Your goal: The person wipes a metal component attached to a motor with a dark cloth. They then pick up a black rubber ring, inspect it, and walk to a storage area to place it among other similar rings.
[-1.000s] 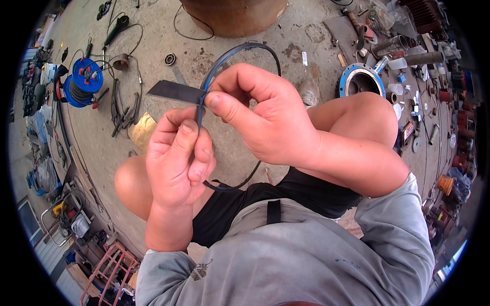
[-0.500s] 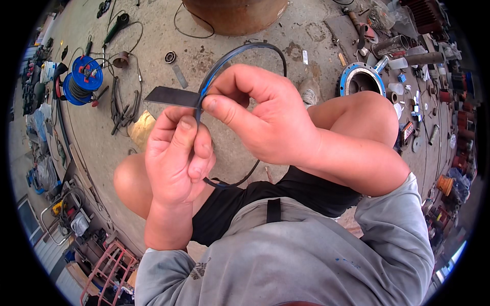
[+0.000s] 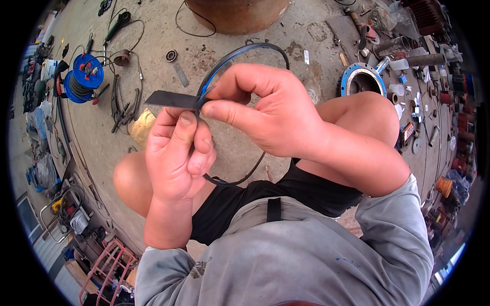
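The left hand [image 3: 176,153] was bent up into a close pinch, thumb against curled fingers, with hold of the left side of a thin black ring [image 3: 209,79], which ran behind the fingers and came out again below them. The right hand [image 3: 278,112] reached in from the right, its thumb and forefinger brought almost together at the ring's left edge; I could not tell whether those tips had hold of the ring, of the blade or of both. The ring hung in the air in front of the person, above the gap between the bare knees, its far arc showing a streak of blue. A dark flat blade [image 3: 172,100] with a slanted end stuck out to the left, just beyond the left fingertips, its right end meeting the ring by the right thumb. On the concrete floor past the hands lay a round bearing [image 3: 171,55] and, just near of it, a flat metal strip [image 3: 180,75]. Farther left was a blue cable reel [image 3: 81,76], and a crumpled golden sheet [image 3: 142,125] lay beyond the left knee. A blue-rimmed flange [image 3: 363,76] lay on the right beyond the right knee, and a rusty drum [image 3: 240,18] was at the far edge
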